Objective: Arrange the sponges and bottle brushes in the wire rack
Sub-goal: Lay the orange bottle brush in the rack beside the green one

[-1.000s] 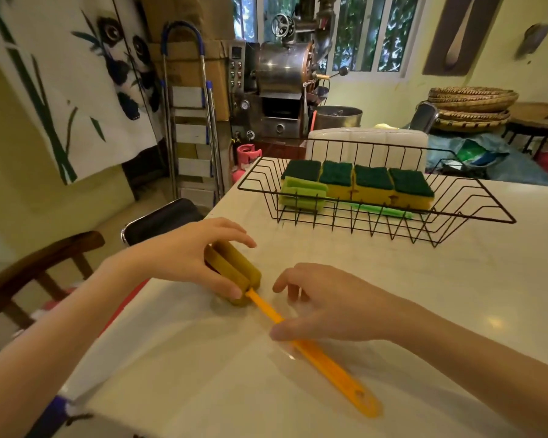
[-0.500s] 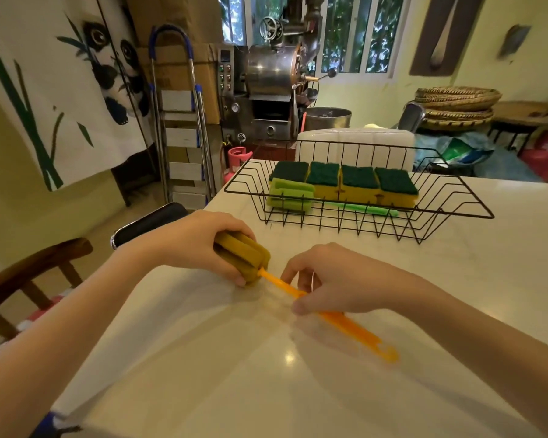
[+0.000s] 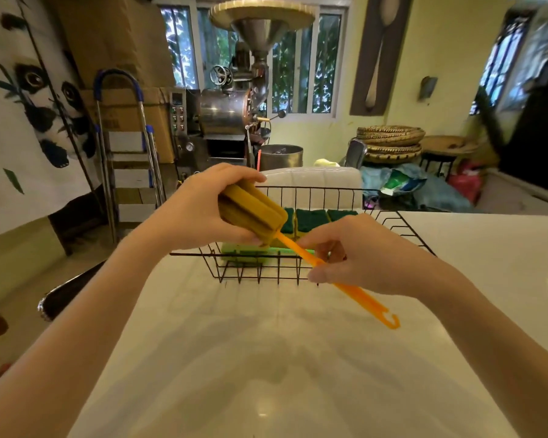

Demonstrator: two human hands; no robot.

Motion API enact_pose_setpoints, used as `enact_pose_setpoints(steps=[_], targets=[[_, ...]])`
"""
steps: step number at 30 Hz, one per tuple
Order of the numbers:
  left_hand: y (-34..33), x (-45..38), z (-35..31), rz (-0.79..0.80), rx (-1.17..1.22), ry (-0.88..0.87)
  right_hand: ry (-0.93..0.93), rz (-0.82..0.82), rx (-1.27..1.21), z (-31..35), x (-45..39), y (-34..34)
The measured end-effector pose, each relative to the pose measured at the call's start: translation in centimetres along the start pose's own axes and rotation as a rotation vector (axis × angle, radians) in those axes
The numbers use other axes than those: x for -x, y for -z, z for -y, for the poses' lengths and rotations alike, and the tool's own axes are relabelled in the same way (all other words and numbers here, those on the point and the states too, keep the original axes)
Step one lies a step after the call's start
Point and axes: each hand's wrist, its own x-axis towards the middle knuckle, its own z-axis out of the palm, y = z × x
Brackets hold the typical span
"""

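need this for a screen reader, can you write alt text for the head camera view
Two bare hands hold an orange bottle brush above a white table: the left hand grips its sponge head, the right hand pinches its handle. Behind it a black wire rack holds green-topped sponges and a green brush.

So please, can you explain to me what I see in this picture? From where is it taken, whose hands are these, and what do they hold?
There is no machine here. A person wears a camera on the head, so you look forward and down at their own two bare hands. The left hand grips the sponge head of an orange bottle brush; the right hand pinches its handle. They hold it above the near edge of a black wire rack standing on a pale table. Green-topped sponges and a green brush already lie inside.
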Motion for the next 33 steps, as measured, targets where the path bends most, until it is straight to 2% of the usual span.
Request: enact_pose_setpoints(steps=[6,12,14,19,22,25,29,31,33], targets=[[-1.1,-3.3,-0.4,-0.190,0.130,-0.050,-0.078,-0.103,-0.135,-1.8,-1.1,1.0],[-3.8,-5.4,-1.7,-0.428,0.238,-0.027,-0.199,-0.196,-0.652,-2.9,-2.1,1.3],[-4.1,-5.5,-1.9,-0.369,0.389,0.041,-0.224,-0.279,-0.817,-3.3,-2.4,1.3],[-5.6,-4.9,-1.5,0.170,0.706,0.235,-0.192,-0.412,-1.176,-3.4,-2.8,0.6],[-5.8,-4.8,-1.5,0.375,0.846,0.323,-0.165,-0.477,-1.349,-3.3,-3.0,-0.1],[-5.4,-4.7,-0.9,0.431,0.857,0.313,-0.155,-0.541,-1.396,-3.2,-3.1,-0.9],[-5.1,-4.8,0.2,0.387,0.850,0.346,-0.178,-0.591,-1.325,-3.0,-3.4,-1.9],[-4.8,-4.9,0.8,0.339,0.734,0.322,-0.269,-0.502,-1.149,-2.9,-3.4,-1.8],[-4.5,-4.8,1.3,0.286,0.533,0.256,-0.384,-0.251,-0.918,-3.0,-3.1,-1.1]])
